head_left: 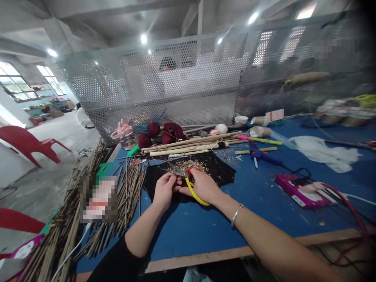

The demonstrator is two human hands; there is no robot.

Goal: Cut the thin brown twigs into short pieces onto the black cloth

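My right hand (204,186) is wrapped round a pair of scissors (192,192) with a yellow handle and some red on the grip. Their metal blades point left, over a black cloth (225,172). Close beside the blades, my left hand (164,190) is closed in a pinch; whatever sits between its fingertips is too small to make out. Short chopped twig pieces (201,164) lie scattered on the cloth just beyond both hands. Left of the cloth, long thin twigs (129,188) are spread on the blue table (182,235).
Taller bundled twigs (63,219) line the left edge. Behind the cloth lie pale sticks (188,147) and dark red yarn balls (153,129). A blue glue gun (260,154), a magenta power box (305,192) with cables and white plastic (326,150) are rightward. A perforated screen (188,86) stands behind.
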